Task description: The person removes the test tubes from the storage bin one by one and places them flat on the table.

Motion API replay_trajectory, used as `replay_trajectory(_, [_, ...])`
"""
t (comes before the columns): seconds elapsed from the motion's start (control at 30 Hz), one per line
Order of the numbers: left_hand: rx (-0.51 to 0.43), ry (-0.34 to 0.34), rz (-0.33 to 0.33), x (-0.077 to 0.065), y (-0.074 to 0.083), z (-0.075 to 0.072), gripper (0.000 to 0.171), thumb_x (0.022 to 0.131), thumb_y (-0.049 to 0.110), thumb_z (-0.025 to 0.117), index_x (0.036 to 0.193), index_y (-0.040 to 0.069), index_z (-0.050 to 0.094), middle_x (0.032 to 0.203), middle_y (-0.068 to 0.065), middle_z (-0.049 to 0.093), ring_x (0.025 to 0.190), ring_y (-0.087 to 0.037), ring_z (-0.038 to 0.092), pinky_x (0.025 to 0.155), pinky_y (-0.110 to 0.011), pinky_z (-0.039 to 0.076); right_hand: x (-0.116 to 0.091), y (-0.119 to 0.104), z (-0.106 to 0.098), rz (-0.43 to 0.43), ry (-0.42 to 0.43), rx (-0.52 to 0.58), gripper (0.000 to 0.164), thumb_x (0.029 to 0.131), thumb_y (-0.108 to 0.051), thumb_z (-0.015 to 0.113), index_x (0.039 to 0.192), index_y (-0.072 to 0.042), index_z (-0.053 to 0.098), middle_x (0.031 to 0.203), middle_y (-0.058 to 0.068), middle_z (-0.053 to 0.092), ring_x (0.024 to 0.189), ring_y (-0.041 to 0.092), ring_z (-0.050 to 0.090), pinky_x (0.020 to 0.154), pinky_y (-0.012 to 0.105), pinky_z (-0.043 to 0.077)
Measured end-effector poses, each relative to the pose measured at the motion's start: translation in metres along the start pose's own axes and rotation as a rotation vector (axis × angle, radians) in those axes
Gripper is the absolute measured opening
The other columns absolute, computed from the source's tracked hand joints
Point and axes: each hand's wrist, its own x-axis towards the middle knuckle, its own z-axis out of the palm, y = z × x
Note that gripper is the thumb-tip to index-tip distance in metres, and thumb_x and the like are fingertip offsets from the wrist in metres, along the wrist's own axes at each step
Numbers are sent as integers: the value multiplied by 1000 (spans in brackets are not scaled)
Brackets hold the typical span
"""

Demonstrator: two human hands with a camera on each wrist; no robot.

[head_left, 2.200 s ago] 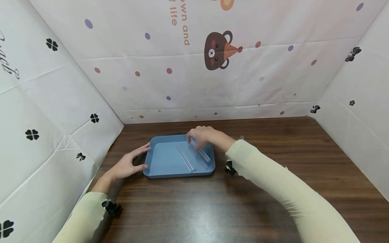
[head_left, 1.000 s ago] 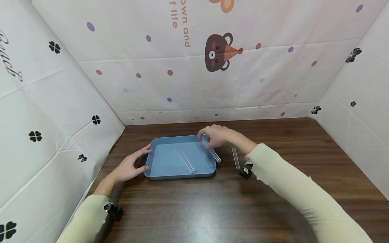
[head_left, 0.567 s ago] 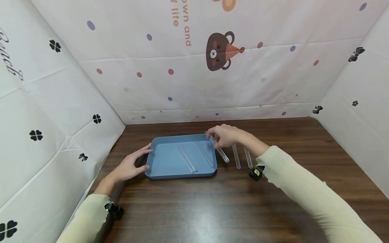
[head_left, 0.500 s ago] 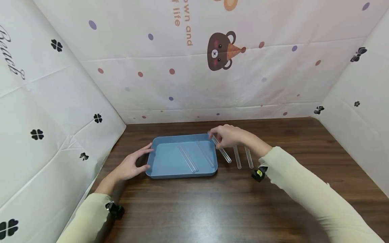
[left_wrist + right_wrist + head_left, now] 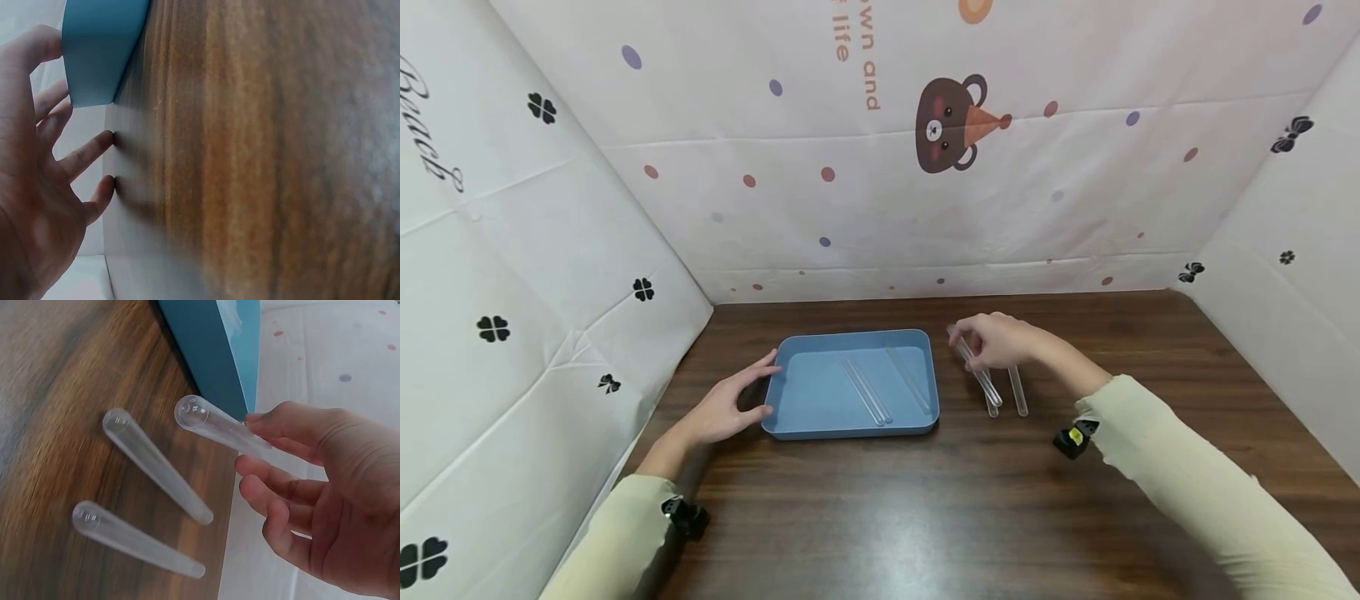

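Observation:
My right hand (image 5: 1000, 340) pinches a clear test tube (image 5: 215, 425) between thumb and fingertips, tilted above the table just right of the blue tray (image 5: 808, 392). Below it on the wood lie a second test tube (image 5: 156, 464) and a third test tube (image 5: 137, 540), roughly side by side with a gap between them. Inside the tray, two more test tubes (image 5: 865, 392) lie close together, and a fainter tube shape (image 5: 908, 382) shows near the right side. My left hand (image 5: 722, 408) spreads its fingers at the tray's left edge, thumb and fingertips touching the rim.
The brown wooden table (image 5: 850, 500) reaches up to a white patterned backdrop (image 5: 880, 200) at the back. White side panels (image 5: 535, 275) bound it on the left and right. A small black camera (image 5: 1075, 437) sits on the right wrist.
My right hand has carried a test tube out of the tray, over its right rim, and further right above the tubes on the table. The left hand stays at the tray's left edge.

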Motion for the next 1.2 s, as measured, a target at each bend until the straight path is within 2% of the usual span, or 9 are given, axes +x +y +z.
replay_trajectory(0.13, [-4, 1, -8, 0, 0, 0, 67, 106, 25, 77, 167, 10, 53, 187, -17, 33, 169, -51, 38, 128, -78, 37, -7, 6, -1, 10, 16, -8, 41, 96, -9, 84, 135, -4, 73, 86, 4, 73, 79, 12, 63, 70, 31, 50])
replay_trajectory(0.37, [10, -2, -1, 0, -1, 0, 67, 107, 25, 77, 168, 10, 52, 187, -16, 33, 168, -51, 39, 126, -77, 41, -19, 19, -5, 85, 57, -26, 42, 92, -7, 81, 134, -6, 74, 93, 5, 76, 80, 14, 66, 69, 31, 50])
replay_trajectory(0.5, [4, -3, 1, 0, -1, 0, 67, 107, 25, 77, 168, 10, 52, 187, -17, 33, 168, -52, 39, 126, -78, 40, -26, 26, -7, 116, 75, -29, 45, 92, -11, 85, 135, -4, 73, 93, 5, 77, 81, 15, 67, 70, 32, 50])
replay_trajectory(0.67, [-4, -5, -5, 0, -1, 0, 67, 107, 24, 77, 167, 10, 52, 187, -17, 32, 168, -52, 38, 126, -79, 39, -35, 37, -6, 157, 84, -21, 47, 93, -15, 87, 136, -3, 72, 90, 4, 76, 78, 16, 64, 68, 33, 47])
replay_trajectory(0.9, [-15, -5, -9, 0, 1, 1, 67, 106, 23, 77, 167, 9, 53, 187, -17, 33, 168, -52, 38, 126, -79, 39, -48, 47, -5, 218, 86, -28, 44, 94, -14, 84, 136, -6, 73, 94, 4, 76, 81, 17, 66, 68, 34, 48])
replay_trajectory(1.07, [-19, -3, -19, 0, 2, 0, 68, 106, 24, 77, 167, 9, 53, 187, -17, 33, 168, -52, 38, 127, -79, 38, -56, 52, -8, 252, 95, -35, 46, 95, -18, 86, 137, -4, 72, 93, 6, 75, 78, 18, 65, 66, 35, 47])
replay_trajectory(1.2, [-21, -2, -21, -1, 2, -1, 68, 106, 24, 77, 167, 9, 53, 186, -17, 33, 168, -52, 38, 127, -79, 38, -62, 57, -9, 289, 99, -55, 48, 95, -20, 86, 137, -3, 71, 97, 7, 75, 82, 21, 67, 68, 36, 48])
